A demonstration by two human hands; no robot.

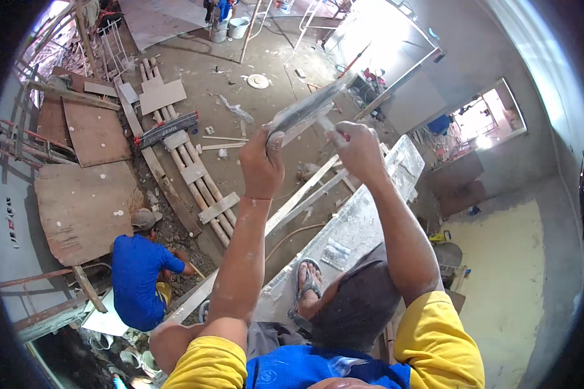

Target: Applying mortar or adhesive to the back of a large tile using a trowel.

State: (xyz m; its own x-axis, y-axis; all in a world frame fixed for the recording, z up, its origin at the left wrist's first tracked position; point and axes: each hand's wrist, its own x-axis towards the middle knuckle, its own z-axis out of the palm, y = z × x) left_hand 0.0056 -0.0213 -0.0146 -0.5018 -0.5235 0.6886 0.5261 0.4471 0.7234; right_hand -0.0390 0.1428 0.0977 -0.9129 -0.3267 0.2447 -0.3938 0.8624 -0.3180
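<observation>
In front of me, my left hand [263, 162] grips the near end of a long, flat, grey, dusty tool [311, 104], which looks like a plastering trowel or wide blade. It is raised and slants up to the right. My right hand [362, 152] is closed around a small pale handle [328, 126] close against the tool's lower edge; what kind of tool that handle belongs to is hidden. Below my hands, a plaster-smeared plank [370, 220] carries my sandalled foot [308, 285]. A flat, whitish rectangular piece [335, 254] lies on the plank beside the foot.
A person in a blue shirt [139, 279] crouches below at left, beside rubble. Plywood sheets [87, 214] lean behind them. Bamboo poles [191, 175] and a red-and-black level-like bar [167, 128] lie left of centre. Buckets [238, 28] stand far off; a partly coated wall [499, 259] rises at right.
</observation>
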